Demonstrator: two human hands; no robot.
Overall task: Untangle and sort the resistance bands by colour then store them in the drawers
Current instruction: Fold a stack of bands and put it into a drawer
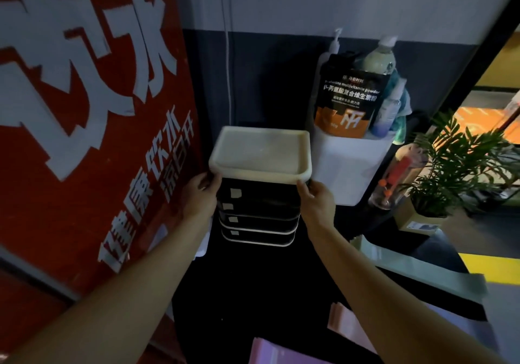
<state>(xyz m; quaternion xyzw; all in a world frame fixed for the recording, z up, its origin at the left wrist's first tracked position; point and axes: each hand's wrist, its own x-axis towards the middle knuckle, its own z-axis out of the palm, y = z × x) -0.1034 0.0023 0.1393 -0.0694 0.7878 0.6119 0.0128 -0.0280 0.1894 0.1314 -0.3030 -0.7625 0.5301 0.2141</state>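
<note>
You've got both hands, left hand (pixel 201 192) & right hand (pixel 316 197), gripping the drawer unit (pixel 260 192) sides at the bench's back edge. Prob still setup; next, pull it fwd.

A small drawer unit (pixel 260 195) of smooth plastic, its cream top tray (pixel 261 152) matt and its black drawer fronts glossy with pale paper labels, beside a white matt plastic bin (pixel 349 166) holding a glossy foil pouch (pixel 347 96) and clear plastic bottles (pixel 380 57).

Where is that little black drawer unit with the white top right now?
In the head view, the small black drawer unit with a white tray top stands centre frame between the left hand and right hand, left of a white bin.
</note>
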